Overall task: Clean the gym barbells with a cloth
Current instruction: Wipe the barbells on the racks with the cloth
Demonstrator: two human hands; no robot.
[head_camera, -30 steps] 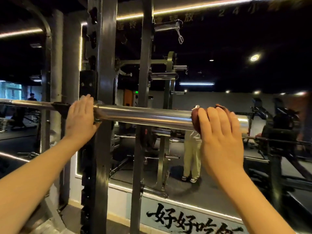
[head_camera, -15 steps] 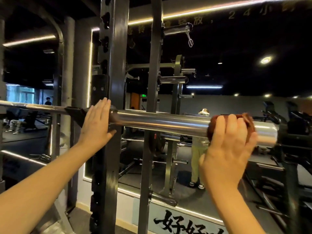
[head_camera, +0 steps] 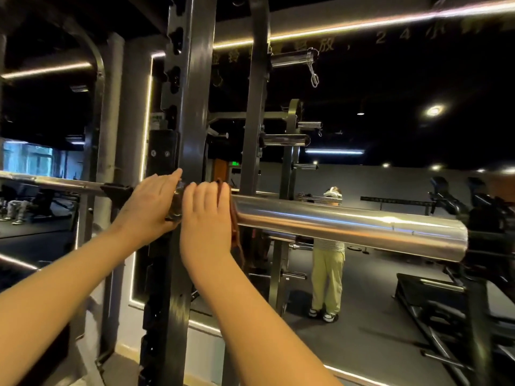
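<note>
Barbell (head_camera: pixel 348 227) resting at the rack upright (head_camera: pixel 192 93).
The right hand (head_camera: pixel 206 218) grips the cloth (head_camera: pixel 236 227) against it; the left hand (head_camera: pixel 150 203), fingers straight, presses just beside.

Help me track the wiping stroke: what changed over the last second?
The right hand, gripping the cloth, slid left along the barbell sleeve from near its outer end to its inner end, and now lies beside the left hand. The left hand stayed flat on the bar by the rack upright, and the cloth stayed under the right hand.
</note>
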